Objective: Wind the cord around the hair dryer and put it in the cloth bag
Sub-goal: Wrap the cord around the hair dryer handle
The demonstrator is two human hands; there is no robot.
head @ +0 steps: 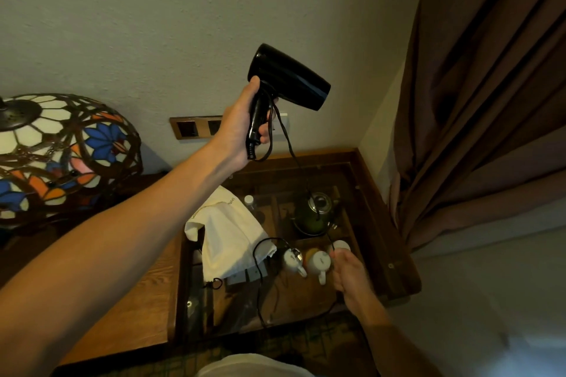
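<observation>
With the left hand (242, 128) gripping the dryer (288, 79) and right fingers (343, 257) pinching the cord (291, 147), its slack may topple the cups (318, 263).

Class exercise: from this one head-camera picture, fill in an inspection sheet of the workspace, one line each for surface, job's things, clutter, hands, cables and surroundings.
Surface: wooden table with a glass top, set in a corner.
Job's things: black hair dryer held up in the air; white cloth bag lying crumpled on the glass.
Clutter: dark kettle, white cups, small bottle.
Hands: left hand grips the dryer handle; right hand closed on the cord low over the table.
Cables: cord hangs from the handle down to the table, looping loose, not yet wound.
Surroundings: stained-glass lamp, wall sockets, brown curtain.
</observation>
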